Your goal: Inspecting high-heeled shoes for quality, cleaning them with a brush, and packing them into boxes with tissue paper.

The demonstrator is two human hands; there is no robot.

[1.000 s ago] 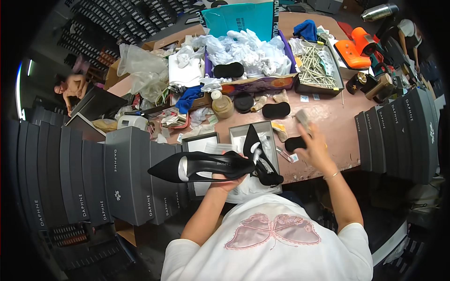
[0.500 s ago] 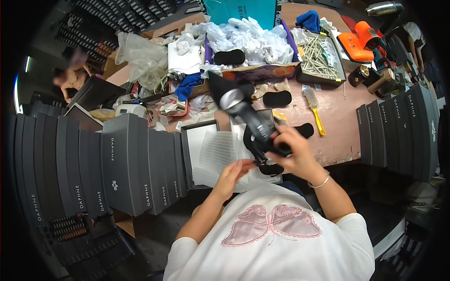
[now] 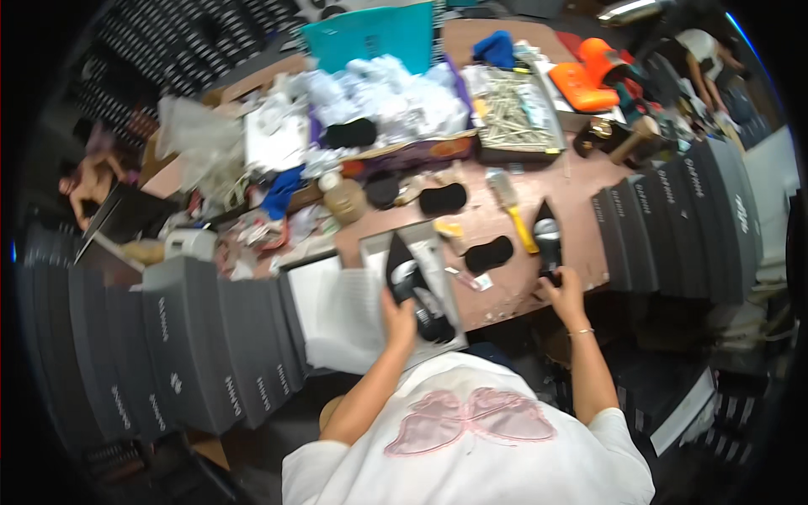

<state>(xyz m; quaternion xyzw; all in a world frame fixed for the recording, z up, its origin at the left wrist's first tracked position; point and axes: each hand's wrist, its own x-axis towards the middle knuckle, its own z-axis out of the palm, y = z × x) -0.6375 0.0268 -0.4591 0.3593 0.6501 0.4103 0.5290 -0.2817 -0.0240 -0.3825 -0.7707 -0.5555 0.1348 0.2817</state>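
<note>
My left hand (image 3: 399, 325) grips the side of a black pointed shoe (image 3: 431, 318) that lies over the open shoebox (image 3: 364, 246), its toe pointing away from me. White paper and a ribbed white foam sheet (image 3: 347, 303) line the box to the left of that hand. Out to the right, my right hand (image 3: 564, 296) is closed round the heel end of a second black pointed shoe (image 3: 547, 239), its toe also away from me, by the table edge. Between the shoes lie a black oval pad (image 3: 489, 253) and, farther back, another black pad (image 3: 443, 199).
Grey shoeboxes (image 3: 202, 345) stand in a row at left, more grey boxes (image 3: 673, 227) at right. A yellow-handled brush (image 3: 515, 210) lies beside the right shoe. Behind are a carton of crumpled white paper (image 3: 396, 93), a tray of pale sticks (image 3: 513, 109) and an orange device (image 3: 582, 84).
My right hand has carried its shoe from above the box to the table's right side and lowered it. My left hand has taken hold of the other shoe. The view has tilted.
</note>
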